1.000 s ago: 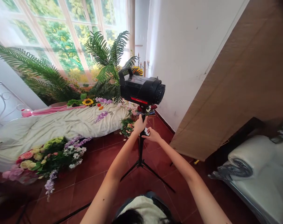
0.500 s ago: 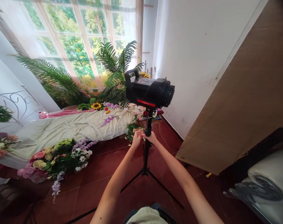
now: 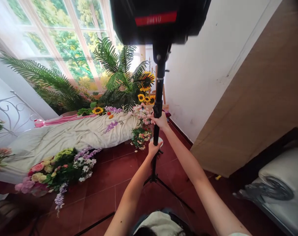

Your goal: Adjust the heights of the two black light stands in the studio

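Note:
A black studio light (image 3: 161,28) with a red label sits at the top of a black light stand (image 3: 156,132), partly cut off by the upper edge of the view. My right hand (image 3: 160,120) is closed around the pole just under its upper joint. Lower down, my left hand (image 3: 154,149) grips the same pole, close to a small side knob. The stand's legs (image 3: 175,194) are spread on the red tiled floor.
A bed with a cream blanket (image 3: 72,131) stands left, below a window. Artificial flowers (image 3: 49,168) and palm leaves (image 3: 124,72) surround it. A brown panel (image 3: 252,98) leans at the right, beside a grey and white upholstered piece (image 3: 279,190). Another black leg (image 3: 95,224) lies near the bottom.
The light has risen and looks larger, with more of the pole showing beneath it. My right hand has gone up with the pole; my left hand is now lower on it.

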{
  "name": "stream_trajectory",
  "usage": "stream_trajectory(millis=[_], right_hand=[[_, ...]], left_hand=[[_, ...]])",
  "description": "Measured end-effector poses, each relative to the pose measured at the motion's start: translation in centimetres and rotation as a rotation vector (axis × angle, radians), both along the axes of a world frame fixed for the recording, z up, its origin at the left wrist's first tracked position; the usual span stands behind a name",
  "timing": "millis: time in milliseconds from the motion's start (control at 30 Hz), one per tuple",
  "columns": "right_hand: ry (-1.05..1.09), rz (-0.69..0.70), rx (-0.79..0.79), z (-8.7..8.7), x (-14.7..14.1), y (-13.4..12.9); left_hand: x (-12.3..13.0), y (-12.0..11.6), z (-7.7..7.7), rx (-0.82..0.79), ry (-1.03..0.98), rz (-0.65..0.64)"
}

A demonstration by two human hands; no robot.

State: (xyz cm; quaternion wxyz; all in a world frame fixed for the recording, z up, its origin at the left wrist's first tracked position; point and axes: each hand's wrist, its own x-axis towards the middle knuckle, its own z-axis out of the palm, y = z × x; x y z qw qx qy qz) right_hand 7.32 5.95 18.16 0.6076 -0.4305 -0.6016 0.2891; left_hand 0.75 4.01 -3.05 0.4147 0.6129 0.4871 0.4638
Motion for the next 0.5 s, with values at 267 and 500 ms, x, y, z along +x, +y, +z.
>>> stream_trajectory(millis=[267, 500], right_hand=[[-0.188, -0.011, 0.054, 3.4, 1.3, -1.0], [-0.468, 0.134, -0.113, -4.2, 5.7, -5.6]], left_hand=[[1.1, -0.1, 0.2, -0.132, -0.013, 0.118], [1.1, -0.1, 0.2, -0.143, -0.088, 0.105]])
